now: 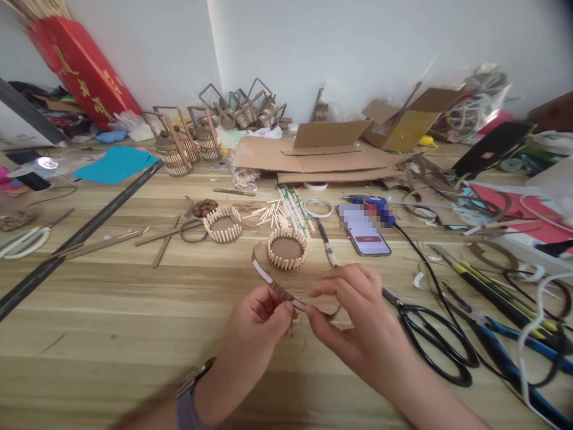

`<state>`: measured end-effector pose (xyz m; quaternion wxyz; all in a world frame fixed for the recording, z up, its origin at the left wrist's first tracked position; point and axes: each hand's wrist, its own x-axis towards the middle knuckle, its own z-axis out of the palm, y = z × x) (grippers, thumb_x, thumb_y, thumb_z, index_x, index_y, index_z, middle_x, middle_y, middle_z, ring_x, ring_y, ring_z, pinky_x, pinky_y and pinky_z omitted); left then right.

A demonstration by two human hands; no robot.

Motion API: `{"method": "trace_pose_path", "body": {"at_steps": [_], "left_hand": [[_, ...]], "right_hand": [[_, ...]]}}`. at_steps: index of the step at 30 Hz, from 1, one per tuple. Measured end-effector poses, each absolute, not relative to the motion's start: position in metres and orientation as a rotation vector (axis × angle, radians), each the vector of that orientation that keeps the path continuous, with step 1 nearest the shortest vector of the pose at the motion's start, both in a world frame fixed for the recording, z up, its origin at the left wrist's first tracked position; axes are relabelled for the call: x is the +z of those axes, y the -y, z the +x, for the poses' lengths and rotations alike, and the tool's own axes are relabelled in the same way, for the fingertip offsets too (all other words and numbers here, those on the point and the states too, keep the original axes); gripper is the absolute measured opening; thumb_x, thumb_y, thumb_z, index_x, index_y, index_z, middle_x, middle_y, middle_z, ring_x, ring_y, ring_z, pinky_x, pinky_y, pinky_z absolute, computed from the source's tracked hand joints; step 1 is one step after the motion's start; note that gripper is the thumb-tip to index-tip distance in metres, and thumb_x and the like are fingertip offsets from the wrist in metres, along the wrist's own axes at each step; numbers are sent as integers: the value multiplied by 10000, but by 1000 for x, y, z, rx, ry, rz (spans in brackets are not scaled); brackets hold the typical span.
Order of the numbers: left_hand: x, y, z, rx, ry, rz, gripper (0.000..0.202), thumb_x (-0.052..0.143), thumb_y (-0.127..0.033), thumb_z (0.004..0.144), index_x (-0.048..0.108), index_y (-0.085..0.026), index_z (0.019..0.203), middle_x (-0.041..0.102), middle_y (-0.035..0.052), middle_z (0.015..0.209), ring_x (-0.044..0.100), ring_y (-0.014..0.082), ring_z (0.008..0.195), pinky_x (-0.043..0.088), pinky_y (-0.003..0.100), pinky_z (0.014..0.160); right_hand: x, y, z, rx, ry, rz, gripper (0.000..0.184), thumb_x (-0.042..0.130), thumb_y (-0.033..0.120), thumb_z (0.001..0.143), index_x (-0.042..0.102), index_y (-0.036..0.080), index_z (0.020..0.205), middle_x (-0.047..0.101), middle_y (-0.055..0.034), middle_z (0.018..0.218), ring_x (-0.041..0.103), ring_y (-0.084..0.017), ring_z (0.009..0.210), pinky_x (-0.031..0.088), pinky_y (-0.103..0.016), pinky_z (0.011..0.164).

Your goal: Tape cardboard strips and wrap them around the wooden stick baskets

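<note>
A thin, curved brown strip (283, 292) with white patches along its face is pinched between the thumb and fingers of my left hand (257, 325). My right hand (358, 316) holds the strip near its right end, thumb against it and fingers curled over; part of the grip is hidden. Just beyond my hands stands a round brown base ringed with short wooden sticks (287, 249). A second stick-ringed base (222, 226) sits farther left, beside a small pile of brown beads (205, 208).
Loose sticks (277, 214), a tape ring (318, 208), a phone (364, 230) and a blue glue gun (371, 203) lie beyond my hands. Black scissors (436, 340), pliers (483, 325) and a yellow cutter (487, 286) lie right. Finished small baskets (172, 152) and cardboard (268, 156) stand behind.
</note>
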<state>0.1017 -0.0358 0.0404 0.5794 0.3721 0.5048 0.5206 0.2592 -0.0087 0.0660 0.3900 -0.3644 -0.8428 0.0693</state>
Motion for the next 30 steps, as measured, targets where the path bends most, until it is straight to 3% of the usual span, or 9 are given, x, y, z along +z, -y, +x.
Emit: {"method": "trace_pose_path", "body": {"at_steps": [3,6,19,30], "left_hand": [[42,36,104,1222,-1174,873,150,629,-296,685,568,-168,638,516,-47,546,432,86,507,370,196,501],[44,37,105,1205,-1183,897,179,624,-310,701,542,-176,617,498,-51,540,432,91,516,371,197,507],[32,51,103,1171,-1256,1229,201,526,-345,913,620,-178,852,634,8,742,572,155,688,450,242,633],[38,53,101,1151,-1448,1611,152,492,-243,928,622,-207,857,695,23,836,637,168,756,463,247,686]], "right_hand": [[64,14,254,-141,2119,-884,87,607,204,888,618,232,807,641,5,742,524,-166,719,312,-359,774],[61,19,250,-243,2142,-918,153,580,233,923,625,234,776,642,7,706,501,-168,698,289,-362,744],[64,23,249,-192,2162,-1048,235,512,204,937,628,231,735,615,-6,656,486,-193,683,281,-375,737],[66,20,252,-301,2264,-992,304,448,185,963,600,214,701,618,-17,652,469,-189,657,297,-372,725]]}}
